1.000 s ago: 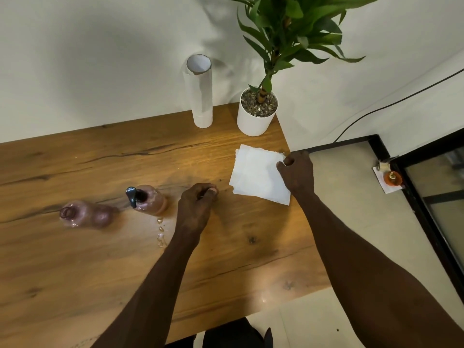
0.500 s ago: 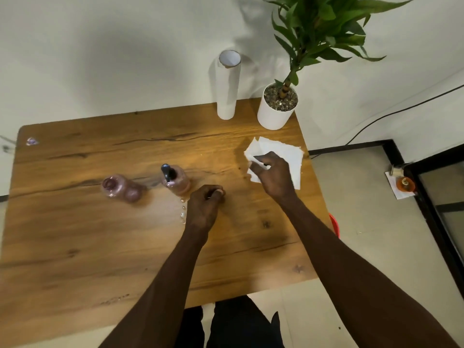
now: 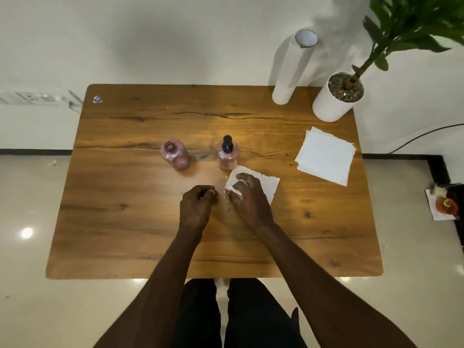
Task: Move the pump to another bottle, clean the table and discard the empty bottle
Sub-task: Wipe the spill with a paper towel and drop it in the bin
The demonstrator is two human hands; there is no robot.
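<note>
- A pink translucent plastic bottle with an open neck (image 3: 175,154) is seen standing on the brown wooden table (image 3: 125,222), left of centre.
- Just to its right, apart from it, a second pink translucent bottle (image 3: 227,156) is seen upright, with the black pump (image 3: 227,143) fitted on its top.
- The left hand (image 3: 197,207) is curled into a loose fist resting on the table in front of the bottles; something small may be pinched between thumb and fingers, though this cannot be made out clearly.
- Small wet droplets (image 3: 226,200) are seen on the wood between the two hands.
- The right hand (image 3: 247,194) is pressed down on a white paper napkin (image 3: 267,184), with the fingers gathered over its crumpled left edge, just in front of the pump bottle.
- A stack of white paper napkins (image 3: 326,155) is laid flat near the table's right edge.
- A tall white paper roll (image 3: 292,69) is stood at the far right corner.
- A white pot with a green plant (image 3: 336,99) is placed beside the roll.
</note>
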